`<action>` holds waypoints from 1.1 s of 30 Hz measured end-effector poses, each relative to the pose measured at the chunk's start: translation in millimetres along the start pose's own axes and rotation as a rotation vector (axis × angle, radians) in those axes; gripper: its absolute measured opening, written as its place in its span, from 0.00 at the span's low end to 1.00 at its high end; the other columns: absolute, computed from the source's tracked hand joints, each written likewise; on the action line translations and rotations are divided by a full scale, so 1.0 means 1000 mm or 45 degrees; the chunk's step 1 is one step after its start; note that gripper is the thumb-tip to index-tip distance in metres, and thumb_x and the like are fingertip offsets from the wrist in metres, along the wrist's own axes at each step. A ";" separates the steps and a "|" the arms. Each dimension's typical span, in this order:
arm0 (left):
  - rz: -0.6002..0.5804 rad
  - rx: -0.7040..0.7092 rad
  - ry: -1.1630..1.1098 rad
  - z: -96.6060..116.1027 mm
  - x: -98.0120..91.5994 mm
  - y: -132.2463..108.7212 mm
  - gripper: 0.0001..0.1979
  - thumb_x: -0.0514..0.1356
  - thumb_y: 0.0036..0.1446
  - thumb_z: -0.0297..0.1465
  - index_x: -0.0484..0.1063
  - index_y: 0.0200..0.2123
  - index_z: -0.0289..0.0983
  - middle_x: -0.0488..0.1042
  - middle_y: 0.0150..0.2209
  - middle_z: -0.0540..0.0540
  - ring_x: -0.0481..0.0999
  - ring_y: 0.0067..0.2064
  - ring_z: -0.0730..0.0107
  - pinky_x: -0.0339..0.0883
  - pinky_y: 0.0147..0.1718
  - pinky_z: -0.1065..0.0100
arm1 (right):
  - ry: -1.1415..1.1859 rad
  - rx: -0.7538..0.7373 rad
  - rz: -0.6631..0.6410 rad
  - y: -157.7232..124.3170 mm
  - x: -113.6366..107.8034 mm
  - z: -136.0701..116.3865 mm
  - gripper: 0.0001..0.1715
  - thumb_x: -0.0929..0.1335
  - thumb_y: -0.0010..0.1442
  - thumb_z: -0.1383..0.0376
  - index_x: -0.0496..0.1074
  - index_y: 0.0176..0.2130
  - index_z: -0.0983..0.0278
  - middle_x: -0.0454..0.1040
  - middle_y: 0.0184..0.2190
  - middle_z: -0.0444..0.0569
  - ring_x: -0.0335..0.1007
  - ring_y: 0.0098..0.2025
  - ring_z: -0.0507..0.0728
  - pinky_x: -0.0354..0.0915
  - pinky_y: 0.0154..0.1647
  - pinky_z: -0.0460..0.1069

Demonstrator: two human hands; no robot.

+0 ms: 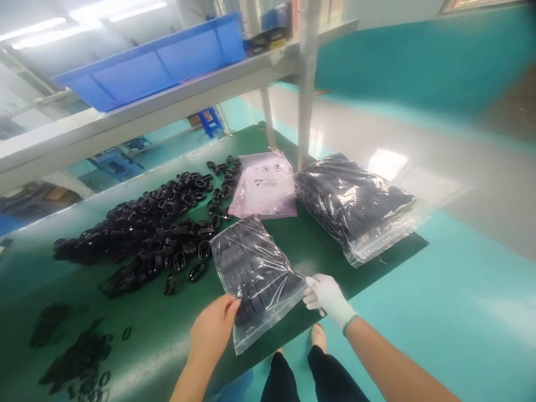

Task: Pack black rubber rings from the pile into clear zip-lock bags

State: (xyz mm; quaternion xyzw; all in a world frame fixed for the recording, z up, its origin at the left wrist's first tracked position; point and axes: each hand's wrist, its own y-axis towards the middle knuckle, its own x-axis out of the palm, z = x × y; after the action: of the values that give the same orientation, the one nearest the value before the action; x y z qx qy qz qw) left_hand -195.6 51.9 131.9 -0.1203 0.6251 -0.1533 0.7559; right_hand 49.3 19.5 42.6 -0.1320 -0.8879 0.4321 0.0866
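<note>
A clear zip bag [259, 265] packed with rows of black parts lies on the green tabletop in front of me. My left hand [213, 326], bare, pinches the bag's left edge close to its open-looking end. On the opposite side, my right hand [329, 296] wears a white glove and has its fingers closed on the bag's right corner. The plastic between both hands is drawn fairly flat. Black oval rings [196, 272] lie loose just left of the bag. Whether the zip is sealed cannot be made out.
A second, fuller bag [352, 204] of black parts lies at the table's right edge. Behind the near bag is a pinkish printed bag [266, 187]. A large heap of black rings [154, 223] spreads left. A white post [307, 84] and shelf carry a blue bin [167, 58].
</note>
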 end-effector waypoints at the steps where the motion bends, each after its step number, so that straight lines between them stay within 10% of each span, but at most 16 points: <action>1: 0.037 0.213 0.016 0.022 -0.011 0.017 0.15 0.45 0.57 0.39 0.69 0.31 0.43 0.74 0.31 0.50 0.70 0.35 0.67 0.59 0.32 0.68 | 0.052 0.003 -0.005 0.000 0.000 0.000 0.07 0.61 0.56 0.63 0.61 0.29 0.65 0.65 0.15 0.43 0.64 0.13 0.51 0.56 0.11 0.42; 5: -0.274 0.979 0.112 0.115 -0.010 0.088 0.17 0.42 0.59 0.32 0.70 0.38 0.42 0.73 0.41 0.51 0.67 0.44 0.69 0.57 0.44 0.69 | 0.293 0.003 -0.019 0.000 0.006 0.009 0.07 0.63 0.55 0.64 0.60 0.29 0.65 0.65 0.15 0.42 0.62 0.14 0.48 0.61 0.16 0.43; 10: -0.828 1.317 0.408 0.177 0.036 0.135 0.14 0.48 0.55 0.30 0.72 0.39 0.43 0.74 0.40 0.52 0.70 0.42 0.71 0.60 0.38 0.72 | 0.529 -0.021 0.114 0.000 0.020 0.019 0.07 0.66 0.51 0.65 0.62 0.30 0.65 0.65 0.17 0.41 0.62 0.15 0.47 0.65 0.21 0.47; 15: -1.134 1.526 0.513 0.190 0.059 0.152 0.08 0.57 0.46 0.34 0.75 0.29 0.42 0.75 0.29 0.54 0.71 0.31 0.75 0.59 0.27 0.76 | 0.675 -0.074 0.287 -0.002 0.027 0.019 0.05 0.65 0.52 0.66 0.62 0.30 0.65 0.67 0.18 0.43 0.65 0.17 0.49 0.67 0.24 0.49; 33: -0.971 1.515 0.468 0.186 0.063 0.152 0.10 0.57 0.44 0.40 0.74 0.30 0.44 0.75 0.33 0.54 0.71 0.34 0.71 0.60 0.28 0.74 | 0.863 -0.057 0.480 0.000 0.046 0.010 0.13 0.69 0.44 0.63 0.62 0.27 0.65 0.60 0.12 0.37 0.60 0.13 0.48 0.63 0.15 0.45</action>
State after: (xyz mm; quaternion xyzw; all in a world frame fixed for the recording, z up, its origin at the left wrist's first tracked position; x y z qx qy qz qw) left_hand 10.0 166.8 53.3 0.1292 0.4674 -0.7373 0.4704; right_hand 2.9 26.2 37.7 -0.4300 -0.7783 0.3529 0.2913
